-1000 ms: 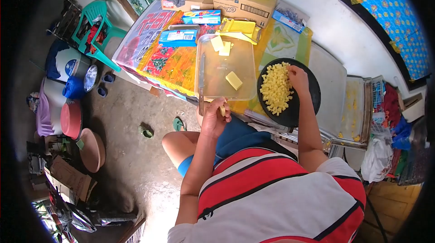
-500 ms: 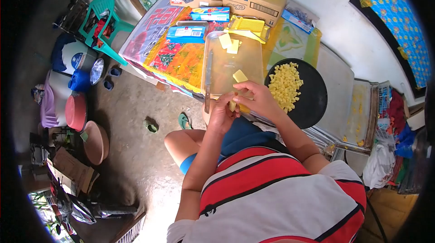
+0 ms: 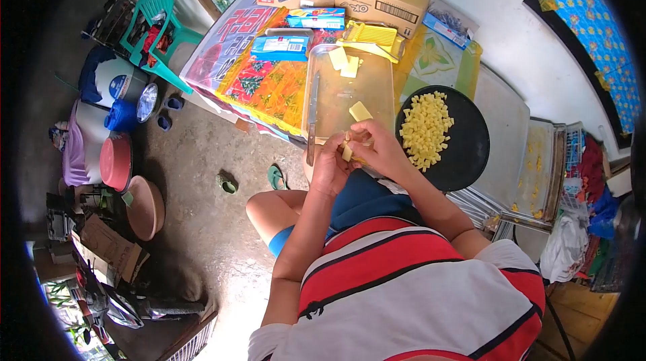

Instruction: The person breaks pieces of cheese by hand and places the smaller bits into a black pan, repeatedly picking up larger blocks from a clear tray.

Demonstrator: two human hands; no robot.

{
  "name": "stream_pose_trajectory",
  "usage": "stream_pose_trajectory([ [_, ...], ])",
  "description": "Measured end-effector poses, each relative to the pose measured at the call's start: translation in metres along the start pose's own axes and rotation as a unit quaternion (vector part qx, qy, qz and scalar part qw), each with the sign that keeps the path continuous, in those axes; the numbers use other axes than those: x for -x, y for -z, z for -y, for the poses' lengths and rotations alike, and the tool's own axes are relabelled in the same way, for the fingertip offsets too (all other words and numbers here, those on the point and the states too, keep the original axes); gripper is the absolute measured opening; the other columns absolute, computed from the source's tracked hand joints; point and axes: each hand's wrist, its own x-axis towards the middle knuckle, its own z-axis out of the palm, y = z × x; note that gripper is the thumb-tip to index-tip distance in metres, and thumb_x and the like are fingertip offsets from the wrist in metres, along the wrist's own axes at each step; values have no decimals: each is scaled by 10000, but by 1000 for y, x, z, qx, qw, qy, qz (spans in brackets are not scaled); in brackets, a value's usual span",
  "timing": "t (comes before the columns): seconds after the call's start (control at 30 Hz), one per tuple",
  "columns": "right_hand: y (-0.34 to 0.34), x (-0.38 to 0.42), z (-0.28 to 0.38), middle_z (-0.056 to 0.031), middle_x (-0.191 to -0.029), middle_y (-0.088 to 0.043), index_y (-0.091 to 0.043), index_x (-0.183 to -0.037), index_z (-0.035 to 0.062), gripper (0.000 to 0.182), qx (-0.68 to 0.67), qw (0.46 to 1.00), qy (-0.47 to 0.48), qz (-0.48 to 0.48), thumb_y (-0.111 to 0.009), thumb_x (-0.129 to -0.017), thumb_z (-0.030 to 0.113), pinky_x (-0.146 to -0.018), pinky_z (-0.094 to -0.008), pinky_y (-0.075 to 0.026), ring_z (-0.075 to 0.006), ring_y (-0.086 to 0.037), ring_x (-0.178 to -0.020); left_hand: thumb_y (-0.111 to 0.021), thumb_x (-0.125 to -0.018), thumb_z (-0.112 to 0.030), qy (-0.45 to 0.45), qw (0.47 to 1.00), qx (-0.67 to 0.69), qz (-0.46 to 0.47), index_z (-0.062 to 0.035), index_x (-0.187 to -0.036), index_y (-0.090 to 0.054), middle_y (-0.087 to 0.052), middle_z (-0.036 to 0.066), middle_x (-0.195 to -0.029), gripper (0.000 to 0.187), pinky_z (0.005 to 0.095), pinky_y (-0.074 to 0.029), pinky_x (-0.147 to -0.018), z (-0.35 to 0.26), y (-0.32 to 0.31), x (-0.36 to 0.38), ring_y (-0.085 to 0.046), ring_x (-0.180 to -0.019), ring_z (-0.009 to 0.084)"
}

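My left hand point(image 3: 329, 166) and my right hand point(image 3: 378, 148) meet at the near edge of a clear plastic tray point(image 3: 346, 102), fingers closed. Between their fingertips is a small pale yellow piece of cheese point(image 3: 347, 153), partly covered by the fingers. Just beyond my right hand, a thick cheese slab point(image 3: 360, 111) lies on the tray. More cheese slices point(image 3: 348, 66) rest at its far end. Along the tray's left side lies a knife point(image 3: 313, 109) with a wooden handle towards me. Right of my hands, a round black pan point(image 3: 469, 149) holds a heap of cheese cubes point(image 3: 425, 130).
Behind the tray are a yellow slicer-like rack point(image 3: 370, 36), blue boxes point(image 3: 280, 48) and a cardboard box point(image 3: 381, 4). Stacked metal trays point(image 3: 501, 112) stand right of the pan. A green chair point(image 3: 158, 31) and basins point(image 3: 145, 207) are to the left.
The whole view has shifted slightly. My hands stay together over the near edge of the tray, still on the cheese piece, with only small finger movements.
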Motion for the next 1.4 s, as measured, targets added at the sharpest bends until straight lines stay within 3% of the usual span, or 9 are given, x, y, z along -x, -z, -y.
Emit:
stream_pose_trajectory([
  [0.2,-11,-4,-8,-98,-963,-606,-457,-1222,19,479,-88,992,-87,16,-683,-818,146,-723,-293,-495,-161,-604,-880,-537,-894,-404,4,999,-38,33,-145,-1083,-571,-631,35,-1052,323,304,-474,-705,-4,-5,-4,-592,-882,146],
  [0.4,-11,-10,-6,-104,-968,-604,-420,-1271,42,554,-112,990,-83,-19,-700,-797,97,-771,-281,-484,-155,-601,-890,-538,-894,-424,1,999,-38,27,-143,-1137,-530,-624,44,-1095,371,314,-461,-728,-4,-4,-12,-590,-939,162],
  [0.5,-14,-11,-8,-110,-995,-609,-431,-1277,46,558,-207,973,-99,-37,-703,-791,66,-791,-281,-480,-146,-601,-895,-546,-892,-424,1,999,-26,23,-146,-1151,-512,-619,43,-1105,381,322,-459,-725,-8,-6,-11,-585,-966,173],
  [0.7,-12,-12,-2,-123,-1029,-617,-468,-1258,34,533,-244,959,-134,-47,-707,-781,40,-817,-280,-482,-139,-600,-905,-560,-888,-419,5,1000,9,28,-172,-1144,-517,-613,40,-1124,358,333,-450,-732,-10,-13,-6,-570,-981,172],
  [0.9,-16,-11,-11,-128,-1016,-645,-489,-1233,19,515,-225,967,-89,-75,-706,-766,34,-825,-277,-478,-136,-605,-902,-557,-890,-435,20,999,36,17,-186,-1140,-524,-614,26,-1113,354,341,-436,-776,-3,-4,-14,-557,-954,164],
  [1.1,-15,-13,-19,-95,-992,-676,-530,-1180,20,464,3,991,-23,-134,-718,-758,69,-841,-268,-466,-130,-610,-904,-531,-915,-403,16,999,40,15,-207,-1119,-531,-614,15,-1069,283,352,-437,-798,-2,-10,-18,-557,-966,165],
  [1.2,-11,-14,-23,-87,-989,-678,-537,-1172,23,449,39,990,4,-136,-714,-762,67,-838,-260,-468,-125,-613,-907,-520,-924,-384,22,999,49,-6,-206,-1088,-541,-610,-6,-1017,242,358,-439,-795,-2,-13,-22,-560,-952,163],
  [1.3,-8,-14,-34,-114,-1052,-658,-520,-1198,23,438,-42,990,-4,-136,-689,-795,52,-838,-265,-478,-156,-628,-944,-513,-928,-366,26,998,60,-2,-190,-1064,-549,-608,-22,-964,226,365,-443,-765,-2,-9,-29,-561,-901,159],
  [1.4,1,-13,-10,-142,-1138,-613,-491,-1228,35,424,-339,931,-92,-103,-650,-835,63,-880,-340,-499,-239,-633,-982,-506,-930,-344,25,997,75,-8,-173,-1046,-558,-608,-24,-930,213,364,-447,-728,1,7,-39,-557,-834,155],
])
